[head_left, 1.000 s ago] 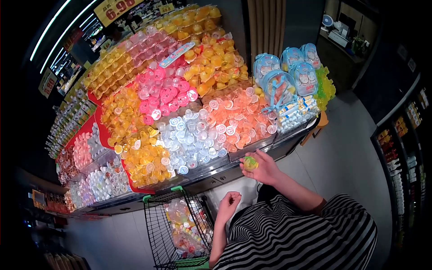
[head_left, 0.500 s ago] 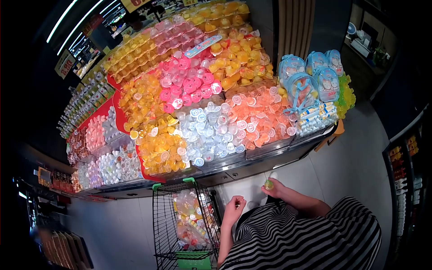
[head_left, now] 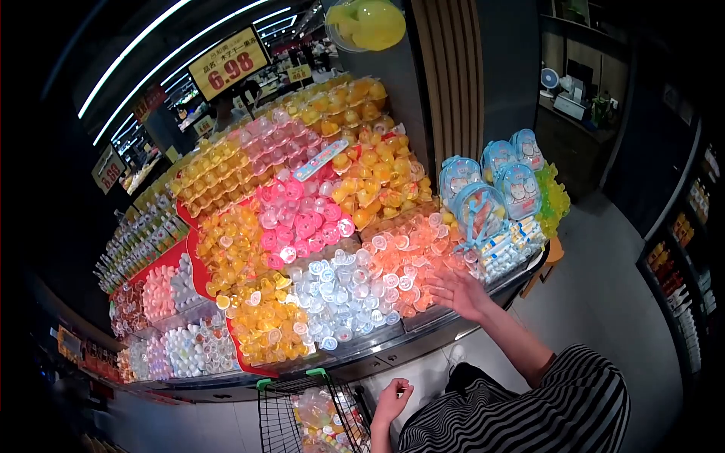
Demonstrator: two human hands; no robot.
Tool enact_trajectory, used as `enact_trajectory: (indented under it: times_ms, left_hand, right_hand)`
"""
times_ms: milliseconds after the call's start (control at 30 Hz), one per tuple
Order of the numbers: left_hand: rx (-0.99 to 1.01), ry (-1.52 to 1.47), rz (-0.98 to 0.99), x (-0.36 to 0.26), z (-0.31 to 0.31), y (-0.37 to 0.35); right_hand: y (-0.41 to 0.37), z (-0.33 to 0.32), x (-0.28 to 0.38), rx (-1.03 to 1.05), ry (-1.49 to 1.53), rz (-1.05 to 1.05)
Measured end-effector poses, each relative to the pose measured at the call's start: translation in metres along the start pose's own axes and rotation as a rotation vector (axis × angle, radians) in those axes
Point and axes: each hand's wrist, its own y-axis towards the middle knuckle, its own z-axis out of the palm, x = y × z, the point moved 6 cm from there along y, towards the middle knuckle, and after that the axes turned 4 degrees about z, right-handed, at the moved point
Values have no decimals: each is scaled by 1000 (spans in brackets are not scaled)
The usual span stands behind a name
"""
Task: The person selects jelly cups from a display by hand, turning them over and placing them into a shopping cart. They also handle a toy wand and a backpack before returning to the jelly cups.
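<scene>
Right hand outstretched, splayed wide

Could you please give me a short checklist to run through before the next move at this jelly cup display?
1. Right hand free: ok. The right hand is spread open and holds nothing.
2. Right hand over a bin: ok. It hovers above the peach-orange plastic jelly cups.
3. Contact with those cups: cannot tell; the hand is blurred.
4. Left hand free: cannot tell. The left hand is curled, and anything inside it is hidden.
5. Cart close by: ok. The black wire shopping cart stands below the display edge, beside the left hand, with a clear bag of cups inside.
</scene>
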Motion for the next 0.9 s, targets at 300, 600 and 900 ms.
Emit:
enact_trajectory:
  times_ms: [300,600,900]
  left_hand:
    - [28,-153,-181,112,21,5]
    - [-213,-309,-926,319,71,-159]
    - [-160,-133,-871,305,65,-155]
  right_hand:
    - [-16,-12,-73,-26,429,147]
    - [21,-71,-155,-30,290,502]
    - [7,-135,-204,-277,364,698]
